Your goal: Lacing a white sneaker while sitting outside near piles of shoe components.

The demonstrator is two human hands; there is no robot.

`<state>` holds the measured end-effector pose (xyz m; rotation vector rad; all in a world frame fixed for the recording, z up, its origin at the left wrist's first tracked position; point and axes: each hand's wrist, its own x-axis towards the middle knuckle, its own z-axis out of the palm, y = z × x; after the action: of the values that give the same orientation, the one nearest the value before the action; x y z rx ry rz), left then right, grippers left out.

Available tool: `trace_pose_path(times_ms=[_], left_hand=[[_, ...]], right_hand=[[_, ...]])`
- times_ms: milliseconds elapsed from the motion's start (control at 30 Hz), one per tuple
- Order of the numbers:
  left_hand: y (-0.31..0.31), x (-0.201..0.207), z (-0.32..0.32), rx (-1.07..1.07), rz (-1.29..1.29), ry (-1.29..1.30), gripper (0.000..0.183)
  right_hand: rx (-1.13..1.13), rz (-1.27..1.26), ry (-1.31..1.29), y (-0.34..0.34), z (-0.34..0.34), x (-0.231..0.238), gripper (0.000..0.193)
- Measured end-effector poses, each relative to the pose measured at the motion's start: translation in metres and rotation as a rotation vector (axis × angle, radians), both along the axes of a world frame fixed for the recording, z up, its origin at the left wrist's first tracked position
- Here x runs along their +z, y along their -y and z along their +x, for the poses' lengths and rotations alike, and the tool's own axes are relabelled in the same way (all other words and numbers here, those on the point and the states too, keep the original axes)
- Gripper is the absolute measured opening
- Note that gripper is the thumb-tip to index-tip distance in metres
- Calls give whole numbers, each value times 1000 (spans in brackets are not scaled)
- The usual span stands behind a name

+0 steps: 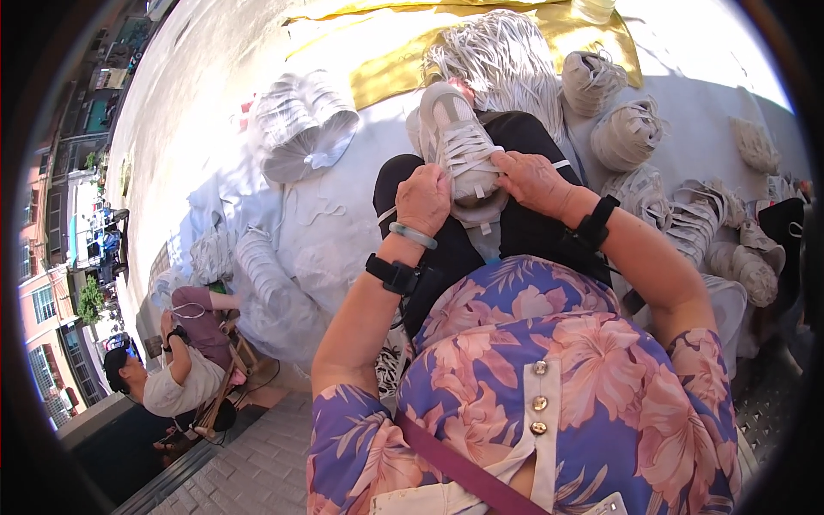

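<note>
A pale grey and white sneaker rests on my lap between my knees, its toe pointing away from me. White shoelaces cross over its tongue. My left hand is closed at the left row of eyelets, pinching the lace there. At the right row, my right hand pinches the lace between thumb and forefinger. The fingers partly cover the lace ends. Beyond the shoe, a large bundle of loose white laces lies spread out.
Several sneakers stand to the right, with more piled nearer me. Stacked white shoe parts lie at the left on white sheeting. Yellow cloth is at the far side. Another person sits at the lower left.
</note>
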<state>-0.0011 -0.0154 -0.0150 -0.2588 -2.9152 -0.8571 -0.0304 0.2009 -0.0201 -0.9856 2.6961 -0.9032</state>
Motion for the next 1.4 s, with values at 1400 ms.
trace_pose_path(times_ms=[1400], left_hand=[[252, -38, 143, 442, -361, 393, 25]], right_hand=[[-783, 42, 195, -307, 34, -70, 19]])
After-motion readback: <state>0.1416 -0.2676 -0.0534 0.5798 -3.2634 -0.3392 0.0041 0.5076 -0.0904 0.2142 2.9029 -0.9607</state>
